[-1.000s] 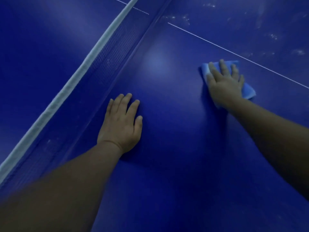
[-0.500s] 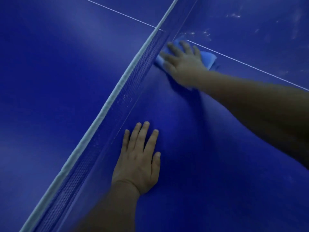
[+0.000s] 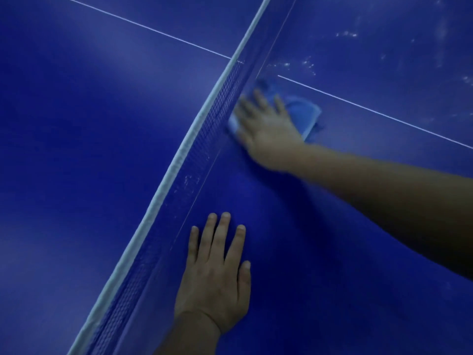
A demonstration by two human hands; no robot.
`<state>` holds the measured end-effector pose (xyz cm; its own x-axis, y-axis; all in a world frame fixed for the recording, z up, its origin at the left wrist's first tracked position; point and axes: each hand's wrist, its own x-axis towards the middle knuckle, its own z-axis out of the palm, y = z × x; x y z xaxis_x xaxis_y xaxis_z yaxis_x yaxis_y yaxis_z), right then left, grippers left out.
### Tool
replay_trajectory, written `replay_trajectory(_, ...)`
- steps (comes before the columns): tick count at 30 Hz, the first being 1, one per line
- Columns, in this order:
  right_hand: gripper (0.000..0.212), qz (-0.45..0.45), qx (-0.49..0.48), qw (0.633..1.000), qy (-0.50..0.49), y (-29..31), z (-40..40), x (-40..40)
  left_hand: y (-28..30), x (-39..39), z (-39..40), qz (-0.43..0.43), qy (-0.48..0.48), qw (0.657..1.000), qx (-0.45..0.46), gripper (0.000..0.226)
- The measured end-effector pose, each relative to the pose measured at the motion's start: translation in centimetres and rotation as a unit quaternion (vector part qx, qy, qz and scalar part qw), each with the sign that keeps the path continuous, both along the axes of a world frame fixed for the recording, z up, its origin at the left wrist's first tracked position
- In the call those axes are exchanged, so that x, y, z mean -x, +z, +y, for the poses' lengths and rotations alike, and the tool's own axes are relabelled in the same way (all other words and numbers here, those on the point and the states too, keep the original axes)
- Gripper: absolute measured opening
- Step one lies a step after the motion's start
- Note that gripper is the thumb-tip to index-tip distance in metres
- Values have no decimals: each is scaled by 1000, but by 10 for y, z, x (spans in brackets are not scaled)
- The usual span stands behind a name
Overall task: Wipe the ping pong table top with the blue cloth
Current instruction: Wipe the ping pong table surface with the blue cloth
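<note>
Head view: your dark blue ping pong counter [image 3: 345,265] fills the whole frame, glossy, with a thin white centre line [image 3: 378,112] running from the upper left down toward the right edge. White smudges and specks [image 3: 307,64] dot the surface in the upper right of the frame, beyond that line.

The dark mesh net with its white top band [image 3: 179,149] cuts diagonally across the picture, from the top centre down to the bottom left corner.

Your right forearm comes in from the right edge and reaches toward the upper centre. Your right hand [image 3: 266,129] lies palm down on the folded light blue cloth [image 3: 305,115], fingers [image 3: 258,97] spread flat over it, pressing rather than gripping; the hand is motion-blurred. The cloth sits on the counter just beside the foot of the net, right below the white line, and shows at the right and left of your hand.

Your left hand [image 3: 217,285] is in the lower centre of the frame, palm flat on the bare counter, fingers [image 3: 220,237] straight and slightly spread, pointing up the frame, holding nothing. It lies near the net, well apart from the cloth.
</note>
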<state>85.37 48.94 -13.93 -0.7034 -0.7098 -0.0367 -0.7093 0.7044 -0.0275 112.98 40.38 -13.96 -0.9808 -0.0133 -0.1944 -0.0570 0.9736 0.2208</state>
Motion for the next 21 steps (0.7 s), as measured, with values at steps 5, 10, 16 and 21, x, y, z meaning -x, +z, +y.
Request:
replay_trajectory(5,53,-44,4,999,-23,6,0,41,0,1,0,-3,-7,1000,19,58)
replay_trajectory(10,49,-38,27,996,-82,0,-25,19,0,2,-1,1,-8,1000,25,58)
replay_trajectory(16,44,-36,14,999,-5,10,-10,49,-1,1,-2,16,-10,1000,17,58)
replay_trajectory(21,52,-26,-34,995,-88,1,-30,23,-2,2,-2,15,-8,1000,24,59)
